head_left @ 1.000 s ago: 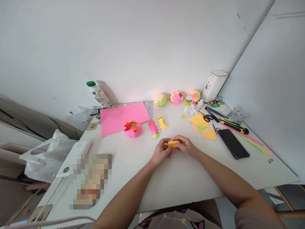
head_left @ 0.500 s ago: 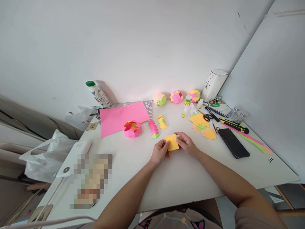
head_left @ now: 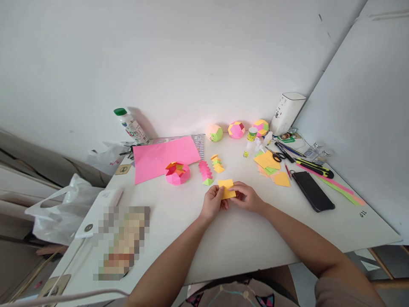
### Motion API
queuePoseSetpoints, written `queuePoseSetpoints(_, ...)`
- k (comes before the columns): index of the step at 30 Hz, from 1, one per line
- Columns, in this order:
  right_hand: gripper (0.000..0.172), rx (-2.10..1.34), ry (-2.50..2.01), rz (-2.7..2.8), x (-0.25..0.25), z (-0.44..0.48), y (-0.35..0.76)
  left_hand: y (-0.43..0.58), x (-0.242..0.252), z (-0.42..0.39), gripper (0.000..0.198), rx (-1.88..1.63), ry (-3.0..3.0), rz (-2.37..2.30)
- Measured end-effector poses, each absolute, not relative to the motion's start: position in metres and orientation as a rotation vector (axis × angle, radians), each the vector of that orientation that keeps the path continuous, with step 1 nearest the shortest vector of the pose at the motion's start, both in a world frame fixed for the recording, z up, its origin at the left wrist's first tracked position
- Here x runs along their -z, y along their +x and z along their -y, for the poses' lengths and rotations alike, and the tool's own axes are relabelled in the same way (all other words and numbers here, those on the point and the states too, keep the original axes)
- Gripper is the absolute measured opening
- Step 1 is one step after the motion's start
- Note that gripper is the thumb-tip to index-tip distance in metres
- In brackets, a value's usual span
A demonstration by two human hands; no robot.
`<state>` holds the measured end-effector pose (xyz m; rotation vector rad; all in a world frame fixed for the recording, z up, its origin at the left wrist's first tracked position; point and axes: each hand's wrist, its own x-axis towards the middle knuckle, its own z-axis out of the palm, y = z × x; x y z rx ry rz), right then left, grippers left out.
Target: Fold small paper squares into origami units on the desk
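Observation:
A small yellow-orange paper square (head_left: 226, 189) is held between my two hands above the white table. My left hand (head_left: 213, 201) pinches its left side, thumb on top. At the right edge, the fingers of my right hand (head_left: 246, 196) grip the paper. Just beyond the hands lie folded pink pieces (head_left: 205, 170), a green folded piece (head_left: 208, 182) and folded orange and green pieces (head_left: 218, 164). A pink paper bowl shape (head_left: 177, 174) with an orange inside sits to the left. Loose yellow and green paper sheets (head_left: 266, 161) are spread to the right.
Three paper balls (head_left: 236, 130) stand along the wall. On the right are scissors (head_left: 279, 157), a black phone (head_left: 313, 192), cutters (head_left: 315, 168) and a white container (head_left: 287, 113). A pink sheet (head_left: 162, 157), bottle (head_left: 132, 128) and plastic bag (head_left: 60, 209) are on the left.
The paper square has shifted slightly left and is tilted a little differently. My right hand has moved left with it, its fingers more curled. My left hand has barely moved.

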<state>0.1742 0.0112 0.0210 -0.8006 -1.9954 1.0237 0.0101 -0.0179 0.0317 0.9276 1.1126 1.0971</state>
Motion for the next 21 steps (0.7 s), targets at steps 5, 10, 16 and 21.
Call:
queuePoseSetpoints(5,0.017,-0.996,-0.832,1.941,-0.0175,-0.0127,0.1739,0.0108,-0.0304,0.0180,0.035,-1.094,0.927,-1.083)
queuePoseSetpoints(10,0.017,-1.125,-0.863,1.849,-0.0203,-0.0137,0.1757,0.0120,-0.0323,0.0193,0.034,-1.035,0.958,-1.089)
queuePoseSetpoints(16,0.017,-1.336,-0.935,1.653,-0.0226,-0.0155,0.1762,0.0097,-0.0353,0.0219,0.035,-0.985,1.001,-1.037)
queuePoseSetpoints(21,0.018,-1.363,-0.942,1.593,-0.0232,-0.0151,0.1755,0.0097,-0.0348,0.0212,0.038,-0.959,1.029,-1.062)
